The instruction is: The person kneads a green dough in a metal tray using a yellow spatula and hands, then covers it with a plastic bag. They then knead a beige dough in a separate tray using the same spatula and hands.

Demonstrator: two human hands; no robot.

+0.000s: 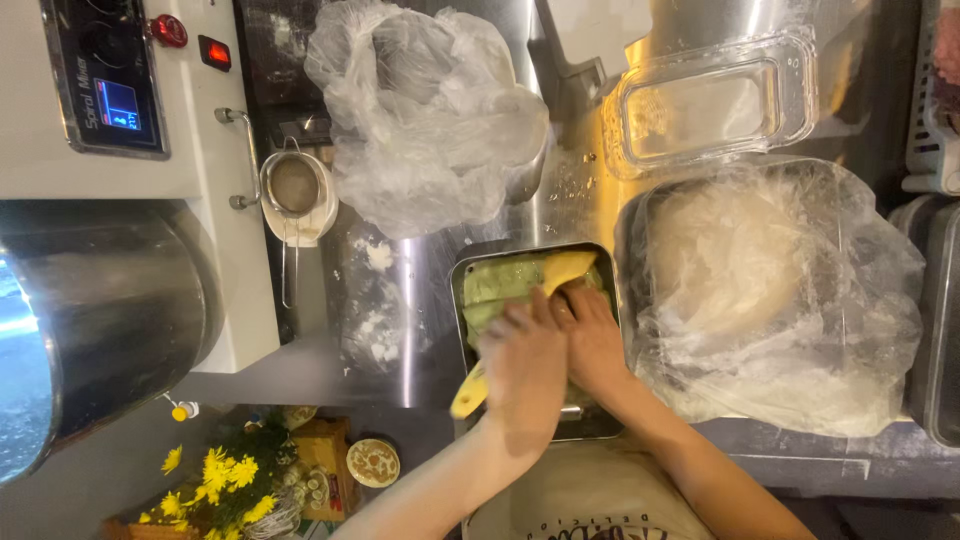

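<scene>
**Midway, green dough half spread in the tray**

Here, head view only. Green dough lying in the steel tray on the bench, flattened across the far part; near part hidden under the hands, so coverage there impossible to tell. Left hand curled tight around a yellow scraper, blade laid over the dough. Right hand pressed flat, palm down, touching the left. Both forearms angled in from below.
</scene>
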